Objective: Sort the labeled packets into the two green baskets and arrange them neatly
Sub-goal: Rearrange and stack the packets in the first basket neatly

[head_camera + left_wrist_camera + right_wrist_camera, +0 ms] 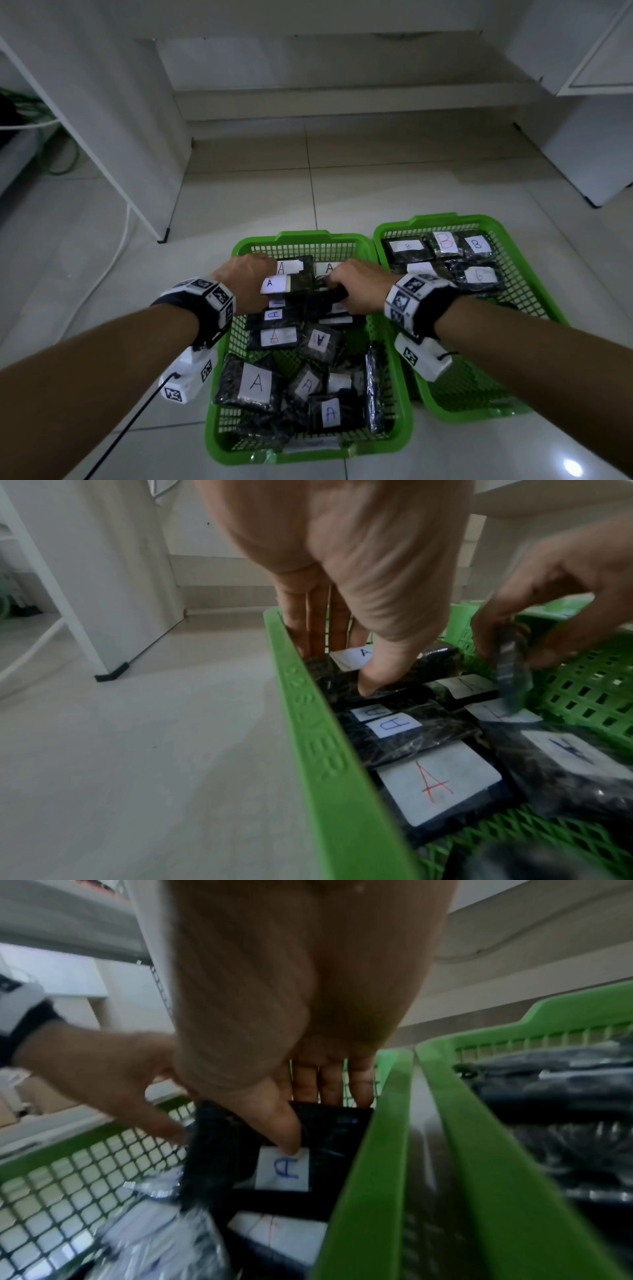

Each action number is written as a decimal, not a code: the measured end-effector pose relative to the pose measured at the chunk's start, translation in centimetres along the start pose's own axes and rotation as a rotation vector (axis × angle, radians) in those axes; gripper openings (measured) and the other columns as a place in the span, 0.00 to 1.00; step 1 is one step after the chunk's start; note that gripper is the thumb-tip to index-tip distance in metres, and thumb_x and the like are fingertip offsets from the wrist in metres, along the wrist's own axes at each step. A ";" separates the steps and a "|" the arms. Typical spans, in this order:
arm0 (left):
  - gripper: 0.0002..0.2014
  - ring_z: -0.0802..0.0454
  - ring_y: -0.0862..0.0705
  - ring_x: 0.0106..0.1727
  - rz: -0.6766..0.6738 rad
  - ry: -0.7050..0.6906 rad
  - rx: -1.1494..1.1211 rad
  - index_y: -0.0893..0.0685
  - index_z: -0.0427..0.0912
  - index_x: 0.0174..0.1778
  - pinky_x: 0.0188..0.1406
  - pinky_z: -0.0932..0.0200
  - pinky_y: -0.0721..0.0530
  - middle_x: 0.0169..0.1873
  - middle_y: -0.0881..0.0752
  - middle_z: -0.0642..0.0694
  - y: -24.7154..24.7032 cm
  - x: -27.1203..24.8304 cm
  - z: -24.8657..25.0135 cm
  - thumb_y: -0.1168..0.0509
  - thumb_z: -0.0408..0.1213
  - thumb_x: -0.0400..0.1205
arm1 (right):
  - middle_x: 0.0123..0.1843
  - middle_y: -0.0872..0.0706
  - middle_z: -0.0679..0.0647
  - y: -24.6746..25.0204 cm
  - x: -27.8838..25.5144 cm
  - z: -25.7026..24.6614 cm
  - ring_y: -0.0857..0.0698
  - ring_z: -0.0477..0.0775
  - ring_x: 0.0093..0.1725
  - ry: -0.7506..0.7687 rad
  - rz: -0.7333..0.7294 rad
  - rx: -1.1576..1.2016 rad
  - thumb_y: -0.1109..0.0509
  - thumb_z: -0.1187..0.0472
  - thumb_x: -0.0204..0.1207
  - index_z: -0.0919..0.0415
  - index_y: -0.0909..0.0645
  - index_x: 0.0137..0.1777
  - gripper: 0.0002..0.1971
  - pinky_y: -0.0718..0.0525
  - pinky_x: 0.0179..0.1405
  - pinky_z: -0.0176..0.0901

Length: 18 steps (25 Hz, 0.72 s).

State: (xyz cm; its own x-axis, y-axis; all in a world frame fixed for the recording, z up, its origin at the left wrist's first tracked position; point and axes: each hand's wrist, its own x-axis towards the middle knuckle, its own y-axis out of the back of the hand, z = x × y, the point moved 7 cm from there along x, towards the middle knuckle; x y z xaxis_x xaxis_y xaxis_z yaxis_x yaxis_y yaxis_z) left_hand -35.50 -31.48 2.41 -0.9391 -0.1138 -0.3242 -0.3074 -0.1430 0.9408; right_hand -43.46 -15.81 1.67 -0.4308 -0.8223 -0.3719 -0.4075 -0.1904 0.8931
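Two green baskets stand side by side on the tiled floor. The left basket (pixel 308 236) (pixel 308 723) (pixel 369 1150) holds several dark packets labelled A (pixel 257 382), some loose at its near end. The right basket (pixel 424 221) (pixel 479 1150) holds dark packets labelled B (pixel 445 243) at its far end. My left hand (pixel 265 274) (pixel 342 664) pinches an A packet (pixel 284 284) (pixel 387 674) at the left basket's far-left corner, thumb in front and fingers behind. Beside it, my right hand (pixel 337 287) (pixel 308 1121) grips another A packet (pixel 329 296) (pixel 284 1169) (pixel 514 680) held on edge.
A white cabinet leg (pixel 164 236) and a white cable (pixel 113 260) lie left of the baskets. Green hose (pixel 58 161) coils at the far left. White furniture (pixel 582 154) stands at the right, and a low step (pixel 342 102) runs along the back.
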 end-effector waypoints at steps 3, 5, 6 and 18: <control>0.20 0.48 0.16 0.59 -0.054 -0.019 0.054 0.19 0.48 0.64 0.59 0.53 0.15 0.61 0.17 0.49 -1.0 0.3 0.2 0.28 0.45 0.76 | 0.41 0.14 0.51 1.6 -0.2 1.4 0.14 0.51 0.40 -0.059 0.003 0.246 0.30 0.69 0.74 0.61 0.13 0.44 0.05 0.23 0.31 0.35; 0.22 0.48 0.17 0.61 -0.077 -0.034 0.104 0.20 0.48 0.68 0.62 0.53 0.16 0.63 0.18 0.49 -1.6 0.6 0.5 0.27 0.46 0.78 | 0.38 0.12 0.56 3.4 -0.1 2.2 0.13 0.55 0.37 -0.090 0.150 0.351 0.32 0.70 0.75 0.63 0.13 0.43 0.06 0.17 0.31 0.43; 0.23 0.48 0.17 0.62 -0.082 -0.040 0.123 0.20 0.48 0.69 0.62 0.53 0.16 0.63 0.18 0.49 -1.8 0.8 0.7 0.27 0.46 0.78 | 0.37 0.11 0.58 4.1 -0.1 2.6 0.13 0.57 0.36 -0.118 0.224 0.399 0.33 0.70 0.74 0.62 0.13 0.41 0.07 0.15 0.31 0.46; 0.36 0.46 0.18 0.61 -0.241 -0.129 0.143 0.25 0.42 0.66 0.57 0.56 0.22 0.61 0.20 0.47 -3.5 0.4 2.2 0.21 0.57 0.69 | 0.32 0.16 0.58 4.1 0.8 4.8 0.22 0.53 0.30 -0.232 0.393 0.461 0.40 0.70 0.77 0.64 0.22 0.33 0.12 0.31 0.26 0.42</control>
State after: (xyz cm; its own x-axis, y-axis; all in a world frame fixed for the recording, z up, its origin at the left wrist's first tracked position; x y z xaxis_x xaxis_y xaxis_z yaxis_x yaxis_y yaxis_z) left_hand -35.14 -28.87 -0.85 -0.8454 0.0341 -0.5330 -0.5336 -0.0096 0.8457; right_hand -49.32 -14.71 3.80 -0.7604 -0.6362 -0.1305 -0.4655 0.3938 0.7926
